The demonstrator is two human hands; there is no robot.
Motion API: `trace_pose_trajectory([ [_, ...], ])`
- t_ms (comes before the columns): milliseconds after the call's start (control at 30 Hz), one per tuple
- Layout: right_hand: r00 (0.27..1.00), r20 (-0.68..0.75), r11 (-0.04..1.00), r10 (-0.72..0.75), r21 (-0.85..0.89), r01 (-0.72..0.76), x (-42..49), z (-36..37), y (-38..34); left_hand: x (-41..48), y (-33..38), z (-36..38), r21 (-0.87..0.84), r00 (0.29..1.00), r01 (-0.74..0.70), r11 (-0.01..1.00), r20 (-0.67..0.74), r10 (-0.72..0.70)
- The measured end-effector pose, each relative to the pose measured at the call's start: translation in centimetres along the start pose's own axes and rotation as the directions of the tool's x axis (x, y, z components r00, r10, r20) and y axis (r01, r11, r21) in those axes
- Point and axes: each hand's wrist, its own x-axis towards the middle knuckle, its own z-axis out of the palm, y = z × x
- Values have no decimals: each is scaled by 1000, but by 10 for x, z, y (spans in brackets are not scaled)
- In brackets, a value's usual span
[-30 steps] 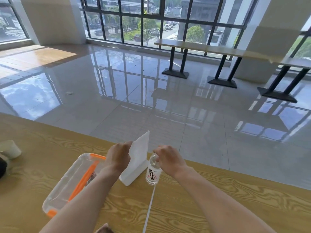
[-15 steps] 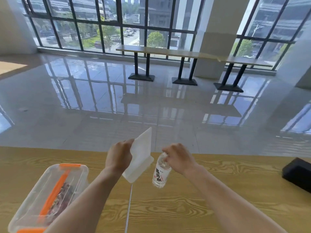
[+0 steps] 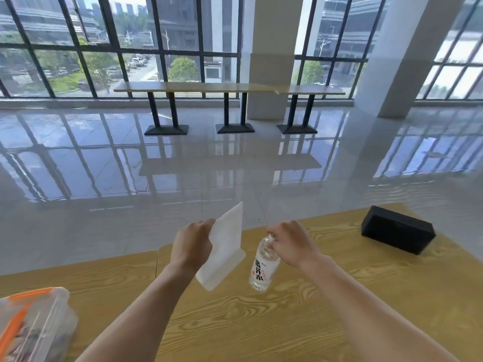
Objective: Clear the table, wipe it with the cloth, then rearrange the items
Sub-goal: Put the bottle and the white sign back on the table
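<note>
Now black box (image 3: pixel 397 236) nearer, plastic container (image 3: pixel 34 325) shifted left

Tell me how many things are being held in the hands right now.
2. The left hand grips a white acrylic sign stand; the right hand holds a water bottle by its cap. Both appear lifted above the wooden table.

Two hands are in view — the left hand (image 3: pixel 192 244) and the right hand (image 3: pixel 292 242). On the wooden table (image 3: pixel 326 309) — one white sign stand (image 3: pixel 222 250), one water bottle (image 3: pixel 262 267), one black box (image 3: pixel 397 232), one clear orange-trimmed container (image 3: pixel 34 325).
</note>
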Motion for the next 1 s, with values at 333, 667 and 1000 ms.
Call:
trace_pose_trajectory([
  [333, 992, -6, 991, 128, 41, -128, -70, -51, 135, 9, 145, 56, -22, 995, -97, 995, 37, 97],
  [667, 976, -37, 976, 216, -14, -217, -138, -94, 259, 10, 275, 113, -59, 989, -131, 990, 66, 135],
  [1000, 976, -7, 976, 219, 16, -219, -146, -71, 286, 26, 310, 131, -56, 983, -175, 983, 41, 177],
])
